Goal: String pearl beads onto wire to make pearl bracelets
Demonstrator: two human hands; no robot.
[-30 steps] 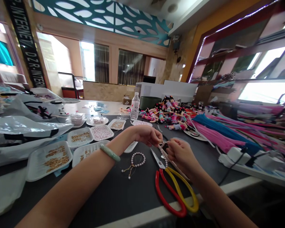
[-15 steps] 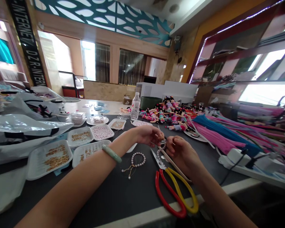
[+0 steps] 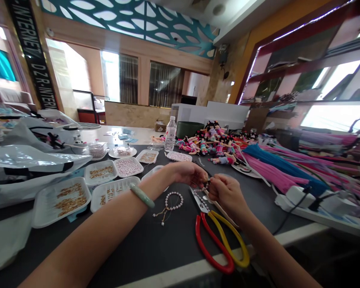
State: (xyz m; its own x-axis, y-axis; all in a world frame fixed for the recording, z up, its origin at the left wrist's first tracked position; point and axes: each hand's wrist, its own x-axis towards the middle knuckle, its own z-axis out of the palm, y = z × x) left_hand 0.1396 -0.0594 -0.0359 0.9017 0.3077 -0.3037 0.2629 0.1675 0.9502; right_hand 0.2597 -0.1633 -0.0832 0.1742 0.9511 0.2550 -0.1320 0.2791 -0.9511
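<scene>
A string of pale pearl-like beads (image 3: 201, 197) hangs in a loop just below my fingertips, over the scissor blades. My left hand (image 3: 192, 175), bent at the wrist, pinches the string's upper end. Close against it, my right hand (image 3: 225, 189) is closed with curled fingers at the same end; a small dark and gold piece shows between the hands, too small to name. Beneath lie scissors (image 3: 218, 236) with one red and one yellow handle, blades pointing away. A beaded bracelet (image 3: 174, 201) with gold bits and dangling bead ends lies to the left on the dark table.
White trays (image 3: 61, 202) of gold findings and a tray of pink beads (image 3: 128, 167) stand at left. Behind are a water bottle (image 3: 170, 135) and a heap of small dolls (image 3: 213, 140). Pink and blue bundles (image 3: 267, 168) and a power strip (image 3: 324, 214) lie right.
My right hand's fingers have curled tighter and come closer to my left fingertips. The bead string has sunk slightly and shifted left. The scissors and the lying bracelet stay in place.
</scene>
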